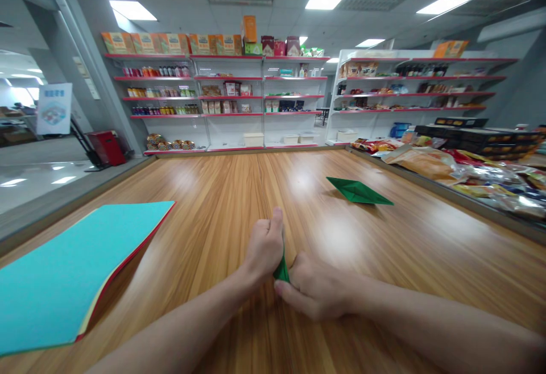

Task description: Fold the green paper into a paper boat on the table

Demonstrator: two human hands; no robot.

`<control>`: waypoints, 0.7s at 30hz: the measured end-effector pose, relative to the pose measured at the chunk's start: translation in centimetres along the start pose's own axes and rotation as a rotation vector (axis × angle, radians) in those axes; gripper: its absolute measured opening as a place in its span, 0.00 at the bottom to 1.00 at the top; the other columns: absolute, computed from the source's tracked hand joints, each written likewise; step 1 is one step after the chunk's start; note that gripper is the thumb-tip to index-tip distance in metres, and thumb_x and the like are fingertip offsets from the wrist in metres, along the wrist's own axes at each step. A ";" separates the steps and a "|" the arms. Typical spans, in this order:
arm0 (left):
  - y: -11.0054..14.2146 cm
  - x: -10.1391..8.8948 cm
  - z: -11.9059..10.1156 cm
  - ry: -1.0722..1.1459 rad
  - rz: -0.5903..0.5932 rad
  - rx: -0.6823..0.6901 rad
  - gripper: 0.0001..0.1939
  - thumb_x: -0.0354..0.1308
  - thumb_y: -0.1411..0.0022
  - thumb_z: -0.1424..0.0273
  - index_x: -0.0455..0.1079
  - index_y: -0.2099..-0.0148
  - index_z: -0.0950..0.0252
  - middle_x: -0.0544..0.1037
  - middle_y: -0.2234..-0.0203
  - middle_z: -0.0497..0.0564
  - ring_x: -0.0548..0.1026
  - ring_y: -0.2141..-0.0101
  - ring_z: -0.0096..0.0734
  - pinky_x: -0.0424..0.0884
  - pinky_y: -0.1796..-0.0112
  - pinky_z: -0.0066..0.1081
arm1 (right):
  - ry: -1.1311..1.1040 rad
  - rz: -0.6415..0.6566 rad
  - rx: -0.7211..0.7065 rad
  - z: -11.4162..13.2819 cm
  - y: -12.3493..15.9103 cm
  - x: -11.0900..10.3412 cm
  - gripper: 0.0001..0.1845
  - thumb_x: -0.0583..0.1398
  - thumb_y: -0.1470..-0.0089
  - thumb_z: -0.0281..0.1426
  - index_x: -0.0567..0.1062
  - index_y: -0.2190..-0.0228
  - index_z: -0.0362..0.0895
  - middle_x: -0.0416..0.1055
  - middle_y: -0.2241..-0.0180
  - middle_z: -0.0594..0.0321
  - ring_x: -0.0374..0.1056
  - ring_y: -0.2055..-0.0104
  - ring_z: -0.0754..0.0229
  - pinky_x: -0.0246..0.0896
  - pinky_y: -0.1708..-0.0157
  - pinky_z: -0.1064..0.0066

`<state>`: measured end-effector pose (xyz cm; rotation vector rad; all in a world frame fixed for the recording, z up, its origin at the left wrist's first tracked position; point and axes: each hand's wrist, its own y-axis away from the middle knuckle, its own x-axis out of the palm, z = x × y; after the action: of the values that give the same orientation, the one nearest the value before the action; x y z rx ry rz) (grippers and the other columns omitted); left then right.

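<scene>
At lower centre of the frame, the left hand [264,246] and right hand [313,289] together pinch a small green folded paper [281,270] on the wooden worktop [213,203]. A green paper boat [357,191] lies upper right, turquoise sheets [72,271] lower left.

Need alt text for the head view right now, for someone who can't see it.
Both hands, left hand and right hand, pinch a small piece of green paper on a wooden table. A folded green paper boat lies farther back, a stack of coloured paper sheets at left.
</scene>
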<state>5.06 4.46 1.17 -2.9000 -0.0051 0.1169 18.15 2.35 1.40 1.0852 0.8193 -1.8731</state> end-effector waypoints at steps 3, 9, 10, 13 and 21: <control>-0.9 -0.9 0.4 0.111 -0.044 -0.041 0.29 0.51 0.42 0.48 0.50 0.82 0.63 0.52 0.88 0.41 0.52 0.86 0.18 0.47 0.84 0.23 | -0.506 -0.085 0.168 -1.5 -0.2 -0.3 0.29 0.46 0.40 0.42 0.60 0.87 0.41 0.54 0.88 0.67 0.49 0.85 0.70 0.44 0.84 0.76; -1.8 -2.4 1.7 0.358 0.086 -0.233 0.23 0.57 0.47 0.50 0.58 0.75 0.64 0.64 0.87 0.45 0.66 0.87 0.28 0.59 0.88 0.25 | -0.923 -0.421 0.357 -4.5 -1.0 -0.1 0.30 0.52 0.45 0.50 0.60 0.87 0.42 0.53 0.91 0.69 0.48 0.89 0.70 0.40 0.87 0.76; -1.8 -2.4 1.8 0.370 0.083 -0.234 0.22 0.57 0.46 0.50 0.59 0.74 0.65 0.66 0.86 0.46 0.67 0.86 0.29 0.61 0.88 0.26 | -0.927 -0.454 0.358 -4.8 -1.0 -0.1 0.29 0.51 0.44 0.51 0.59 0.86 0.43 0.53 0.91 0.69 0.48 0.89 0.70 0.41 0.87 0.76; -1.9 -2.3 2.0 0.379 0.021 -0.224 0.17 0.57 0.45 0.55 0.62 0.68 0.66 0.67 0.83 0.45 0.68 0.85 0.28 0.63 0.86 0.25 | -0.740 -0.481 0.317 -4.9 -1.0 -0.3 0.27 0.53 0.45 0.51 0.63 0.81 0.42 0.57 0.87 0.69 0.52 0.85 0.69 0.44 0.84 0.76; -1.5 -2.0 2.2 0.265 -0.040 -0.157 0.23 0.54 0.42 0.52 0.65 0.75 0.68 0.66 0.84 0.46 0.66 0.83 0.24 0.63 0.83 0.23 | 0.085 -0.585 0.312 -4.2 -0.8 -0.3 0.19 0.56 0.43 0.45 0.71 0.72 0.41 0.67 0.78 0.64 0.61 0.76 0.65 0.49 0.75 0.74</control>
<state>2.87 6.40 -0.43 -3.0452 -0.0277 -0.2879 19.11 6.25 0.01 1.2059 0.9900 -2.5226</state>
